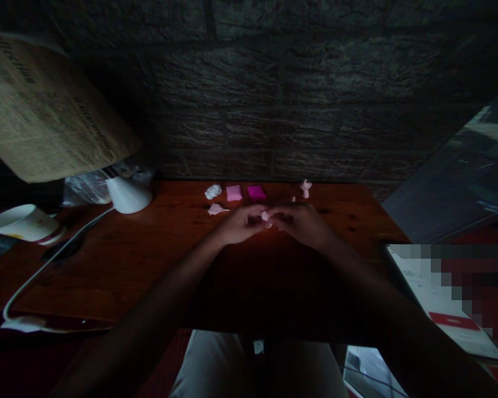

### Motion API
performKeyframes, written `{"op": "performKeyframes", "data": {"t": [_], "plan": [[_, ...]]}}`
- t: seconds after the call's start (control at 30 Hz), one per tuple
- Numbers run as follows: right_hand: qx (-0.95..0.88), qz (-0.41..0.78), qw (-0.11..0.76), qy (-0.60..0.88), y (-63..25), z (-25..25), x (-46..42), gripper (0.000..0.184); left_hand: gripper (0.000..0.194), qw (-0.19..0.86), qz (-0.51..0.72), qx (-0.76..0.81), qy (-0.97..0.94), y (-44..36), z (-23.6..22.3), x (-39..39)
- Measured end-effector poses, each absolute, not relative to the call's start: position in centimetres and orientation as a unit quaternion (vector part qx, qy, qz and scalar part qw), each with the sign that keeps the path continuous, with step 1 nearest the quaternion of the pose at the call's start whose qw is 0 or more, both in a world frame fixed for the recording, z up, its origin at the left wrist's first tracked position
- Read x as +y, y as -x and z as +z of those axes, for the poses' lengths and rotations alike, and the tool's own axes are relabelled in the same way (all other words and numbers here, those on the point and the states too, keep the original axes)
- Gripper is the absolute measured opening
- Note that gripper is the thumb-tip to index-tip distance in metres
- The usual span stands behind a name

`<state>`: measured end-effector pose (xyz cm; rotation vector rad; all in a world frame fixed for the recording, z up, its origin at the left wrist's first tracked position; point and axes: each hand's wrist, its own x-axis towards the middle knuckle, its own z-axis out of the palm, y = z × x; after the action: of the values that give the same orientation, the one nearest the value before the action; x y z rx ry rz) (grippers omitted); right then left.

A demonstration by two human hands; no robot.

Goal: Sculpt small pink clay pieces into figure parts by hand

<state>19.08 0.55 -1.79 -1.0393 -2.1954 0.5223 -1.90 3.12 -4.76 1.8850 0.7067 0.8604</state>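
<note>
Over the middle of the wooden table, my left hand (239, 225) and my right hand (306, 224) meet with fingertips pinched around a small pale pink piece of modelling clay (265, 216). Just beyond them lie a white lumpy piece (213, 192), a pink square block (234, 193) and a magenta block (256, 192). An irregular pale pink scrap (218, 209) rests left of my left hand. Behind my right hand stands a small pale pink shaped figure (306, 188). A tiny pale bit (293, 199) shows partly above my right knuckles.
A lamp with a newsprint shade (53, 110) and white base (128, 194) stands at the left. Near it are a paper cup (22, 222) and a white cable (58, 257). A tablet-like screen (435, 298) is at the right edge. A dark brick wall (249, 88) borders the table's back.
</note>
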Motion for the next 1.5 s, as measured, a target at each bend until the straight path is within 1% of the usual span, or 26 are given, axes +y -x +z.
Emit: {"op": "performKeyframes", "data": {"t": [0.1,0.23,0.33,0.47,0.57,0.67,0.77,0.9,1.03,1.37,1.5], "plan": [[-0.821,0.227,0.336,0.402,-19.0,-2.1,0.6,0.022,0.019,0.452,0.332,0.292,-0.775,2.4,-4.2,3.2],[-0.804,0.251,0.348,0.411,-18.8,-2.4,0.6,0.022,0.022,0.454,0.323,0.339,-0.758,3.1,-3.6,3.3],[-0.8,0.256,0.353,0.412,-18.6,-2.4,0.5,0.02,0.027,0.465,0.312,0.377,-0.738,3.3,-3.6,3.4],[-0.797,0.257,0.353,0.417,-18.6,-2.4,0.5,0.018,0.029,0.479,0.315,0.39,-0.72,3.0,-4.2,3.5],[-0.788,0.283,0.36,0.413,-18.6,-2.5,0.7,0.02,0.032,0.461,0.332,0.375,-0.732,2.9,-4.5,3.7],[-0.779,0.288,0.364,0.423,-18.6,-2.6,0.7,0.019,0.028,0.425,0.352,0.356,-0.754,3.0,-4.5,3.7],[-0.774,0.278,0.354,0.445,-18.6,-2.5,0.6,0.017,0.025,0.411,0.354,0.346,-0.766,3.1,-4.3,3.7],[-0.768,0.286,0.341,0.461,-18.6,-2.5,0.5,0.017,0.024,0.431,0.348,0.345,-0.758,3.2,-4.1,3.6],[-0.767,0.279,0.33,0.475,-18.6,-2.5,0.5,0.019,0.026,0.449,0.347,0.344,-0.748,3.1,-4.3,3.7],[-0.782,0.267,0.309,0.471,-19.1,-2.1,0.6,0.019,0.036,0.437,0.338,0.342,-0.76,3.6,-4.5,3.9],[-0.78,0.266,0.302,0.478,-19.2,-2.2,0.7,0.022,0.034,0.441,0.345,0.34,-0.756,3.5,-4.5,3.8]]}}
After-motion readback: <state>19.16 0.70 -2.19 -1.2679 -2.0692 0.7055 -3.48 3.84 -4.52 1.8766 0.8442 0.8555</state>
